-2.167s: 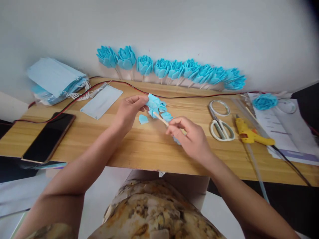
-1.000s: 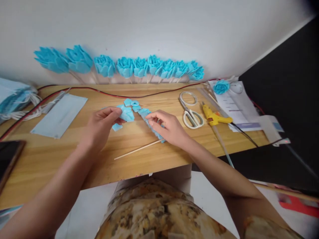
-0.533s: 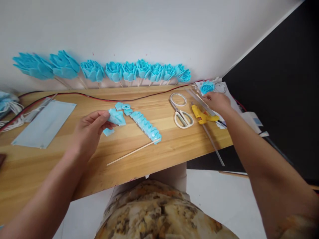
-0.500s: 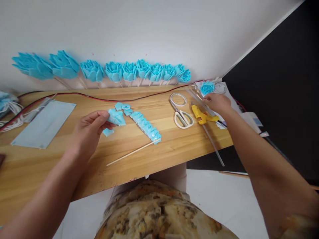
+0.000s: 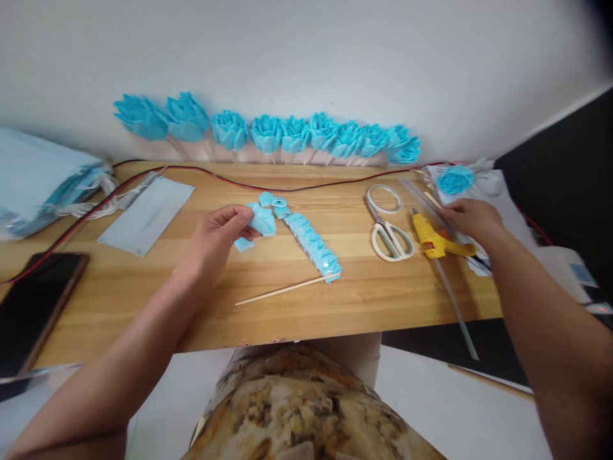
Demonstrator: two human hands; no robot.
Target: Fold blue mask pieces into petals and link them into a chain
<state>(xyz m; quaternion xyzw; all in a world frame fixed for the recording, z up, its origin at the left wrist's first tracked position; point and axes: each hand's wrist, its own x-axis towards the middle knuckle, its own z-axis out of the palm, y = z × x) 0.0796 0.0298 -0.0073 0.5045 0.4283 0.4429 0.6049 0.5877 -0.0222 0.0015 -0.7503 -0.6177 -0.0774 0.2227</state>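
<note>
Blue cloth is sitting pinched between the thumb and fingertips of my left hand (image 5: 215,239). It is a folded petal piece (image 5: 263,220), and I am holding it closed tight, left of centre in the frame, just above the wooden desk (image 5: 143,287). Just beside it the petal strip (image 5: 313,246) is lying flat. Whether the two are touching I cannot tell. The strip's long axis is running from upper left, near my fingertips, down to the lower right. There its end is meeting the right tip of the skewer (image 5: 287,291). The skewer is lying flat too, its length slanting from lower left up to the right, below the strip.

My right hand (image 5: 472,217) is resting far over at the right of the frame, on the rear of the yellow glue gun (image 5: 438,239). My fingers are bending over it, but I cannot tell whether they are closing round the handle. The gun's long axis is running from upper left to lower right, with the nozzle pointing up and left toward the scissors (image 5: 390,230). The scissors are lying between the gun and the strip.

So the strip and skewer are lying to the right of my left hand and near it. They are well apart from my right hand, which is the nearer one only to the gun.
</note>
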